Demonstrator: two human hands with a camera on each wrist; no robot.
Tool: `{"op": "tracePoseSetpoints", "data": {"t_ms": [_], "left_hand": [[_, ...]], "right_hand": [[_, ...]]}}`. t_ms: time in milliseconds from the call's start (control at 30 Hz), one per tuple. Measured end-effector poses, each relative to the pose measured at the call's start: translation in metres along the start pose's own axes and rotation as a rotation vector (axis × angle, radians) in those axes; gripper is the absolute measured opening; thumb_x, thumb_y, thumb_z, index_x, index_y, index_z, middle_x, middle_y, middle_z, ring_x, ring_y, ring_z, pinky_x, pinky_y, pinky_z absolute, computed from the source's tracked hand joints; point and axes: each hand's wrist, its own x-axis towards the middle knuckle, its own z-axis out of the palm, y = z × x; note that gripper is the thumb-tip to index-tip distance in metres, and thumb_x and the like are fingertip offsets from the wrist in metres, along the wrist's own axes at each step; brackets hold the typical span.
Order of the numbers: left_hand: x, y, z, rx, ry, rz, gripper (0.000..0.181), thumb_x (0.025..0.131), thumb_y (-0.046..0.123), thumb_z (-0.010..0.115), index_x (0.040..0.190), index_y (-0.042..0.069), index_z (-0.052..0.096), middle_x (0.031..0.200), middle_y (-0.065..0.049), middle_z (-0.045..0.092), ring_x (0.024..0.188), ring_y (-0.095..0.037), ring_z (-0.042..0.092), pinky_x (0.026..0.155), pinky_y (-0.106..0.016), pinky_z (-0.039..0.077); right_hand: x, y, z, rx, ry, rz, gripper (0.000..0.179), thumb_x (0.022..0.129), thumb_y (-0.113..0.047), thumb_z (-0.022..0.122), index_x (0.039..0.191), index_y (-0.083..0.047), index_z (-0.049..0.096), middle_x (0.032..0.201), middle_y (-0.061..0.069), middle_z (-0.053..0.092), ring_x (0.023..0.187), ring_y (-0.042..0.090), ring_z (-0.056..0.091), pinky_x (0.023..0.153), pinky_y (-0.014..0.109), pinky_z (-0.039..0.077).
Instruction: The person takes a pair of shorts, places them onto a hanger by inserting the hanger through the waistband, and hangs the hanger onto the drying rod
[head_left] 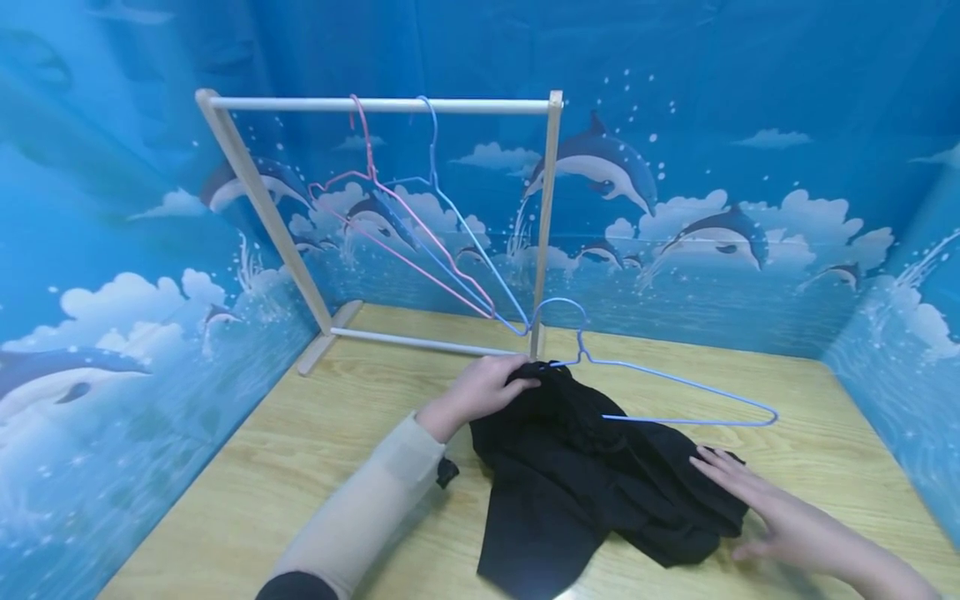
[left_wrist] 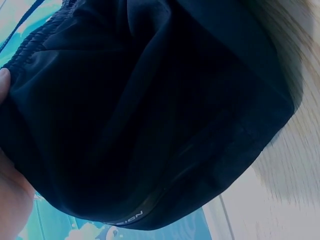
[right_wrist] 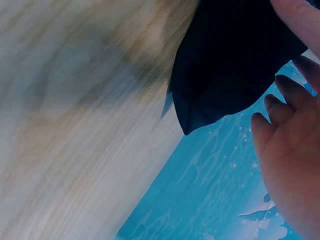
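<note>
Crumpled black shorts (head_left: 555, 492) with a gathered waistband lie on the table in the head view. My left hand (head_left: 483, 385) pinches the waistband at its upper left, thumb on the near side. In the left wrist view the shorts (left_wrist: 150, 110) hang across most of the picture, with pale lettering along the hem. A blue hanger (head_left: 675, 423) has its left part hidden in the shorts' opening, while hook and right corner stick out. At the right edge of the cloth my right hand (head_left: 783, 521) has its fingers extended, fingertips right at the fabric.
Behind stands a wooden rack (head_left: 547, 225) with a white top rail (head_left: 285, 104). A pink hanger (head_left: 420, 218) and another blue hanger (head_left: 474, 237) hang from it. A small black piece (head_left: 447, 472) shows beside the left forearm. Dolphin-printed curtains (head_left: 750, 125) surround the wooden table (head_left: 240, 500).
</note>
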Motion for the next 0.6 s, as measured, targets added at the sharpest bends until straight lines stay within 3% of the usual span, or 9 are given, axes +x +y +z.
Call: {"op": "tracePoseSetpoints", "data": {"t_ms": [67, 133, 167, 200, 267, 333, 433, 533, 600], "left_hand": [[-0.0002, -0.0001, 0.0004, 0.001, 0.000, 0.000, 0.015, 0.096, 0.021, 0.060, 0.103, 0.009, 0.066, 0.098, -0.005, 0.072, 0.085, -0.016, 0.068, 0.075, -0.033, 0.056], [-0.0003, -0.0004, 0.0008, 0.005, 0.004, 0.001, 0.015, 0.096, 0.021, 0.060, 0.103, 0.009, 0.066, 0.097, -0.005, 0.072, 0.084, -0.016, 0.068, 0.074, -0.033, 0.056], [-0.0002, -0.0003, 0.0008, 0.009, 0.006, 0.004, 0.014, 0.096, 0.021, 0.060, 0.103, 0.009, 0.066, 0.097, -0.005, 0.072, 0.084, -0.016, 0.068, 0.074, -0.033, 0.056], [-0.0002, -0.0003, 0.0008, 0.012, 0.007, 0.005, 0.014, 0.097, 0.021, 0.060, 0.103, 0.009, 0.066, 0.097, -0.005, 0.072, 0.084, -0.016, 0.068, 0.075, -0.033, 0.056], [-0.0001, -0.0002, 0.0008, 0.017, 0.009, 0.009, 0.014, 0.097, 0.021, 0.060, 0.102, 0.009, 0.066, 0.095, -0.005, 0.072, 0.082, -0.016, 0.068, 0.074, -0.033, 0.056], [0.0001, 0.0001, 0.0007, 0.023, 0.009, 0.010, 0.014, 0.097, 0.020, 0.060, 0.101, 0.009, 0.066, 0.095, -0.005, 0.072, 0.082, -0.016, 0.068, 0.073, -0.034, 0.056], [0.0005, 0.0009, 0.0002, 0.028, 0.007, 0.006, 0.013, 0.097, 0.020, 0.060, 0.100, 0.009, 0.065, 0.094, -0.005, 0.072, 0.082, -0.016, 0.068, 0.073, -0.035, 0.056], [0.0009, 0.0018, -0.0003, 0.030, 0.011, 0.002, 0.014, 0.097, 0.020, 0.060, 0.100, 0.009, 0.066, 0.094, -0.005, 0.072, 0.084, -0.017, 0.068, 0.074, -0.035, 0.056], [0.0009, 0.0022, -0.0004, 0.030, 0.017, 0.002, 0.014, 0.097, 0.021, 0.060, 0.100, 0.009, 0.066, 0.094, -0.006, 0.072, 0.084, -0.017, 0.068, 0.074, -0.035, 0.056]], "right_hand": [[0.0019, 0.0002, 0.0005, -0.034, -0.005, 0.016, 0.110, 0.054, -0.026, 0.089, 0.148, -0.007, 0.036, 0.161, -0.004, 0.021, 0.143, -0.013, 0.000, 0.093, 0.011, 0.039], [0.0034, 0.0009, 0.0014, -0.055, -0.012, 0.011, 0.109, 0.054, -0.028, 0.089, 0.148, -0.008, 0.037, 0.161, -0.007, 0.020, 0.143, -0.013, 0.000, 0.087, 0.008, 0.040], [0.0042, 0.0015, 0.0021, -0.036, -0.016, 0.002, 0.109, 0.055, -0.027, 0.089, 0.148, -0.007, 0.037, 0.161, -0.008, 0.018, 0.143, -0.013, -0.001, 0.090, 0.010, 0.040], [0.0049, 0.0019, 0.0030, -0.017, -0.015, -0.010, 0.109, 0.055, -0.026, 0.089, 0.148, -0.006, 0.036, 0.162, -0.008, 0.017, 0.143, -0.012, -0.002, 0.096, 0.011, 0.037], [0.0062, 0.0029, 0.0052, 0.022, -0.014, -0.037, 0.108, 0.056, -0.025, 0.089, 0.148, -0.005, 0.036, 0.162, -0.009, 0.015, 0.144, -0.010, -0.003, 0.105, 0.005, 0.020], [0.0075, 0.0037, 0.0074, 0.059, -0.013, -0.057, 0.108, 0.056, -0.023, 0.089, 0.148, -0.003, 0.035, 0.162, -0.008, 0.014, 0.145, -0.009, -0.003, 0.102, -0.002, 0.004], [0.0091, 0.0040, 0.0096, 0.087, -0.022, -0.064, 0.109, 0.055, -0.021, 0.088, 0.148, -0.003, 0.035, 0.162, -0.008, 0.015, 0.145, -0.008, -0.003, 0.102, -0.002, 0.001], [0.0098, 0.0043, 0.0101, 0.060, -0.032, -0.059, 0.104, 0.058, -0.022, 0.088, 0.147, -0.005, 0.037, 0.162, -0.008, 0.018, 0.145, -0.009, 0.001, 0.105, 0.004, 0.017], [0.0097, 0.0055, 0.0099, 0.038, -0.041, -0.062, 0.099, 0.061, -0.024, 0.087, 0.146, -0.006, 0.039, 0.161, -0.009, 0.020, 0.144, -0.011, 0.003, 0.097, 0.005, 0.030]]}}
